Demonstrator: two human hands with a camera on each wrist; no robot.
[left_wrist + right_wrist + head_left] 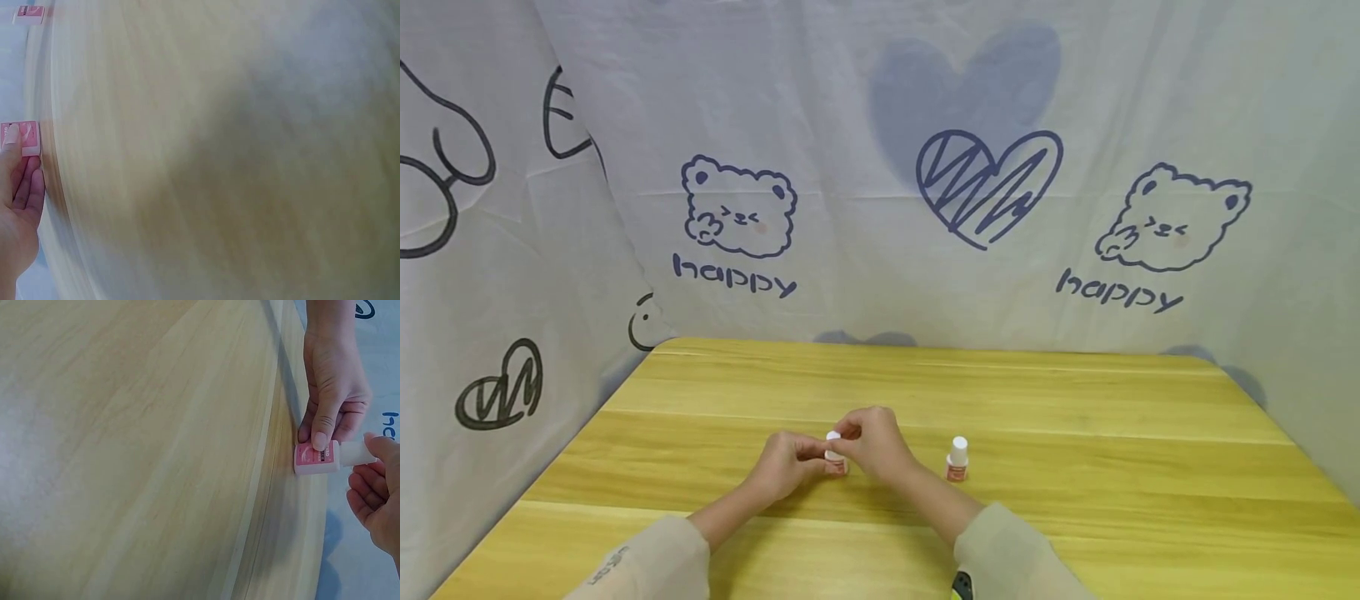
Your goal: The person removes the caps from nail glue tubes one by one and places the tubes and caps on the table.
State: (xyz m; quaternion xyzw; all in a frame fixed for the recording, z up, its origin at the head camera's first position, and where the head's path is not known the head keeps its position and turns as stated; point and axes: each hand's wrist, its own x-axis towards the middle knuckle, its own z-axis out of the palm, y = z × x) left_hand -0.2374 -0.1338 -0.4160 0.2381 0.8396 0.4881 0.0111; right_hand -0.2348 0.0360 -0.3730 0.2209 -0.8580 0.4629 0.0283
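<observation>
My left hand (784, 467) grips a small bottle (837, 468) by its pink label, standing upright at the table's middle. In the right wrist view the thumb lies flat on the label of that bottle (306, 464). My right hand (878, 446) pinches the bottle's white cap (355, 454) from the other side, thumb and fingertips around its end. The cap sits on the neck, in line with the bottle. A second bottle (957, 462) of the same kind, also white-capped with a pink label, stands upright to the right of my right hand.
The wooden table (1075, 417) extends to both sides of the hands. Behind it hangs a pale cloth (865, 275) printed with hearts and bear faces, and more cloth hangs at the left and right. A dark watch-like object shows by the right sleeve (1011, 550).
</observation>
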